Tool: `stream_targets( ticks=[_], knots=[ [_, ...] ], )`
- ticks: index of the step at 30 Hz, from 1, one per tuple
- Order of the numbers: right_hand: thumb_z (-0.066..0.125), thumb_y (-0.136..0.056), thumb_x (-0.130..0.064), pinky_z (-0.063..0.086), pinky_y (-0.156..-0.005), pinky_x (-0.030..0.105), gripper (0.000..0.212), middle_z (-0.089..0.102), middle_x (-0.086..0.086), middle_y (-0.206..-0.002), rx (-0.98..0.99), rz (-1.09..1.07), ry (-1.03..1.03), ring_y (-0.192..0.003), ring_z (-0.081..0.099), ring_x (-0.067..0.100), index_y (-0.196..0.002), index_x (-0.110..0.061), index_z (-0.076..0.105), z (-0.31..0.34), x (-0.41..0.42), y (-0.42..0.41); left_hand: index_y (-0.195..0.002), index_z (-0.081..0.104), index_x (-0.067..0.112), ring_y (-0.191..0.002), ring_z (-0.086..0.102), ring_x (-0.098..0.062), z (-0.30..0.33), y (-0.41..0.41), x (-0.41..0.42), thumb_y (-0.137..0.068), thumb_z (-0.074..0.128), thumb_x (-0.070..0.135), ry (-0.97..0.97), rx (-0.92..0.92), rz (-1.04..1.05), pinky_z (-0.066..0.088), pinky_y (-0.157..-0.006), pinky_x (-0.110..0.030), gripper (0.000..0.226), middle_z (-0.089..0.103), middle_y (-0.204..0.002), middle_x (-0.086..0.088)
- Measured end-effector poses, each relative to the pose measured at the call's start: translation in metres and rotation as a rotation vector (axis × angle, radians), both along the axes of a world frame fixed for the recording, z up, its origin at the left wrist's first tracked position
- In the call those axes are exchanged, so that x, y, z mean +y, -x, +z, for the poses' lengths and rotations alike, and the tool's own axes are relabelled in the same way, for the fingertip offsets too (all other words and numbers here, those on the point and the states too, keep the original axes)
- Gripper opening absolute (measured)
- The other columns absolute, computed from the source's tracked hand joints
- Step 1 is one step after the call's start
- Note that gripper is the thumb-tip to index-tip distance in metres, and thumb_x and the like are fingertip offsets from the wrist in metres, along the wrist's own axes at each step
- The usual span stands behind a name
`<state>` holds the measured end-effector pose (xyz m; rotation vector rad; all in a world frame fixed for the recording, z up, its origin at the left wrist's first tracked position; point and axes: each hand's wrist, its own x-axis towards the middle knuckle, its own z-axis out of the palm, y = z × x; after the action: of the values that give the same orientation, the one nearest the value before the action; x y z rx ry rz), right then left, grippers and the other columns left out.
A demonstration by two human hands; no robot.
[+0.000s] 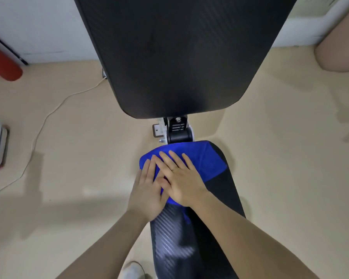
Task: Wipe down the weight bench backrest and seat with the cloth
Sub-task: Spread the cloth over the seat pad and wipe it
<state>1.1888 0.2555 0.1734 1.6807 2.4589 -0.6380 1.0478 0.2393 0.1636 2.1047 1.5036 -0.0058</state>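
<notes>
I've got both palms flat, left hand (pixel 147 195) and right hand (pixel 180 181), pressing the blue cloth (pixel 191 156) onto the seat's (pixel 216 228) far edge; seat-wiping underway, next I'd drag toward me.

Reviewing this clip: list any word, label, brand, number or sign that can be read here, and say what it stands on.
None can be read.
Hinge bracket between backrest and seat: a few pale lines, perhaps a label, too small and blurred to read.
Blue cloth, backrest and seat: no print visible.
</notes>
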Motion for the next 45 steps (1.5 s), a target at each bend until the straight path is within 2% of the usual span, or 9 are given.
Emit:
stream_targets(
  ticks=[4, 10, 15, 22, 25, 30, 36, 39, 45],
  knots=[
    [-0.003, -0.08, -0.055, -0.006, -0.114, 0.044, 0.072, 0.005, -0.008, -0.157, -0.004, -0.017, 0.004, -0.145, -0.003, 0.02, -0.148, -0.029, 0.004, -0.005, 0.038, -0.007, -0.147, 0.005, 0.025, -0.143, -0.016, -0.016, -0.002, -0.004, 0.037, -0.074, 0.01, 0.063, 0.058, -0.093, 0.077, -0.009, -0.114, -0.024, 0.082, -0.021, -0.147, 0.007],
    [-0.005, -0.085, -0.05, -0.001, -0.115, 0.043, 0.067, 0.005, -0.007, -0.158, -0.053, -0.119, -0.003, -0.144, -0.001, 0.025, -0.148, -0.026, -0.001, -0.011, 0.043, -0.033, -0.146, -0.008, 0.03, -0.146, -0.008, -0.02, -0.007, -0.031, 0.05, -0.079, 0.003, 0.057, -0.025, 0.067, -0.011, -0.01, -0.115, -0.032, 0.073, -0.006, -0.158, 0.001],
    [-0.01, -0.081, -0.05, 0.01, -0.115, 0.042, 0.073, 0.006, -0.005, -0.157, -0.067, -0.242, -0.013, -0.145, 0.002, 0.025, -0.148, -0.024, 0.002, -0.013, 0.02, -0.081, -0.143, 0.032, 0.008, -0.139, 0.031, -0.027, 0.001, -0.082, 0.043, -0.087, 0.029, 0.04, -0.163, 0.014, -0.174, 0.01, -0.117, -0.037, 0.065, 0.032, -0.151, -0.011],
    [-0.006, -0.098, -0.034, 0.035, -0.107, 0.048, 0.069, 0.048, 0.012, -0.14, -0.18, -0.283, 0.037, -0.133, 0.039, 0.027, -0.134, 0.001, 0.041, -0.014, -0.019, -0.093, -0.149, 0.006, 0.028, -0.146, -0.001, -0.025, 0.001, -0.062, 0.03, -0.072, -0.003, 0.064, -0.033, 0.149, 0.16, -0.002, -0.116, -0.038, 0.086, -0.003, -0.159, -0.01],
    [-0.016, -0.093, -0.047, 0.032, -0.108, 0.052, 0.069, 0.027, 0.007, -0.153, -0.226, -0.264, 0.026, -0.14, 0.023, 0.035, -0.146, -0.014, 0.015, -0.017, -0.038, -0.09, -0.148, 0.005, 0.03, -0.146, 0.0, -0.026, 0.004, -0.06, 0.012, -0.071, -0.005, 0.064, -0.024, 0.158, 0.127, 0.0, -0.117, -0.04, 0.085, -0.003, -0.159, -0.009],
    [0.028, -0.087, -0.043, 0.042, -0.093, 0.058, 0.053, 0.051, 0.009, -0.138, -0.222, -0.389, -0.098, -0.122, 0.045, 0.049, -0.132, -0.025, 0.049, 0.006, -0.085, -0.063, -0.148, -0.001, 0.03, -0.146, -0.006, -0.023, 0.01, -0.048, -0.036, -0.069, -0.01, 0.061, 0.007, 0.174, 0.057, -0.003, -0.116, -0.038, 0.085, -0.009, -0.159, -0.007],
    [0.009, -0.097, -0.044, 0.044, -0.092, 0.056, 0.059, 0.053, 0.008, -0.136, -0.261, -0.379, -0.042, -0.121, 0.05, 0.041, -0.128, -0.024, 0.054, 0.018, -0.146, -0.039, -0.148, -0.001, 0.027, -0.146, -0.008, -0.024, 0.02, -0.03, -0.098, -0.097, 0.02, 0.048, 0.028, 0.171, -0.012, -0.004, -0.116, -0.038, 0.059, -0.011, -0.158, -0.008],
    [-0.002, -0.097, -0.04, 0.048, -0.089, 0.051, 0.068, 0.057, 0.005, -0.132, -0.285, -0.38, -0.068, -0.118, 0.054, 0.037, -0.125, -0.023, 0.057, 0.024, -0.183, -0.027, -0.149, 0.001, 0.027, -0.146, -0.006, -0.026, 0.029, -0.019, -0.136, -0.084, -0.003, 0.055, 0.001, 0.167, -0.07, -0.002, -0.117, -0.039, 0.071, -0.007, -0.159, -0.008],
    [0.049, -0.081, -0.032, 0.054, -0.08, 0.042, 0.04, 0.065, 0.003, -0.121, -0.195, -0.425, -0.125, -0.107, 0.063, 0.031, -0.113, -0.014, 0.064, 0.028, -0.225, -0.003, -0.148, 0.02, 0.018, -0.146, 0.005, -0.031, 0.034, -0.004, -0.181, -0.093, 0.013, 0.043, 0.014, 0.061, -0.124, 0.008, -0.117, -0.042, 0.06, 0.009, -0.158, -0.011]
  ],
)
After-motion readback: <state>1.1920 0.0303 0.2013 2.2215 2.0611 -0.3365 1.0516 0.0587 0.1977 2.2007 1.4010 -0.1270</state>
